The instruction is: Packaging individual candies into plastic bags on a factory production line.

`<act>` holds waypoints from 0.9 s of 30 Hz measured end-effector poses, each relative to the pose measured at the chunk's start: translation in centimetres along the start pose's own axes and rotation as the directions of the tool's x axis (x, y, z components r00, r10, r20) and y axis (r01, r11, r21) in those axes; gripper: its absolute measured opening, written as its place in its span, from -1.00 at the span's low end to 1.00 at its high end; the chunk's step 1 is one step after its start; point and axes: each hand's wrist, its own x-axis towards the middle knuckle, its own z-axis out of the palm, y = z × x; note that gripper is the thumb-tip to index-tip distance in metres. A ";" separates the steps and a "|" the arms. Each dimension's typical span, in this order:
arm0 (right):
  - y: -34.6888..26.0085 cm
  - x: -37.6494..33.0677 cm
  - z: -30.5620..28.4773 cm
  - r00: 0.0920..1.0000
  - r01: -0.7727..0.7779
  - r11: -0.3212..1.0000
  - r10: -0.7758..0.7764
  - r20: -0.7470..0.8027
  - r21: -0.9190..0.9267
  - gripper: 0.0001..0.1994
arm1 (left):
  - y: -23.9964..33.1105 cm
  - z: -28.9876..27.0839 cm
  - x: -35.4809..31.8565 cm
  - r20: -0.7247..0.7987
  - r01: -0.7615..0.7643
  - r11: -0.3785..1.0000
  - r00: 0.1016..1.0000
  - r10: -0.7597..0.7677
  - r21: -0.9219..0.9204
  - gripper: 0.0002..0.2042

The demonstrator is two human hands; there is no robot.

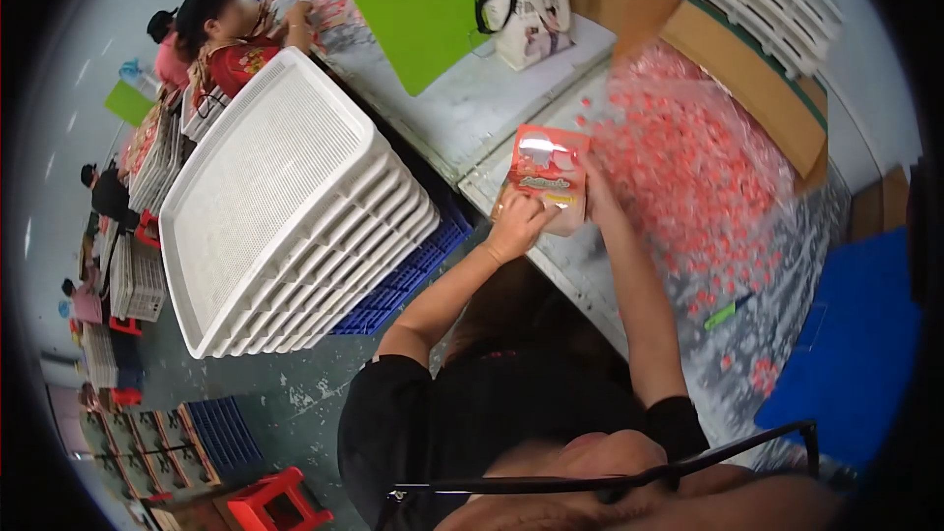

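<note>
A red plastic pouch [552,152] with a see-through window is between my hands, above the edge of the worktable [482,183]. My right hand [602,195] grips its right side, with part of the fingers hidden behind it. At the lower left of the pouch, my left hand [521,226] has bent fingers closed on it, the fingertips lying over its front. Just right of my right hand spreads a big heap of small pinkish-red pieces [688,157], which look like wrapped candies. They lie partly on clear plastic sheeting, and a few are scattered nearer to me.
Stacked white perforated trays [275,197] rise at my left on a blue pallet [403,280]. A cardboard box [757,69] lies behind the heap. A white bag [536,20] with black handles stands farther back by a green board [403,10]. Other people [231,34] work at far left.
</note>
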 end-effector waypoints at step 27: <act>4.7 -8.9 5.3 0.583 0.640 -0.259 -0.449 0.677 -0.723 -0.89 | 0.2 -7.7 -0.9 0.522 0.641 -0.013 0.613 -0.593 -0.767 -0.84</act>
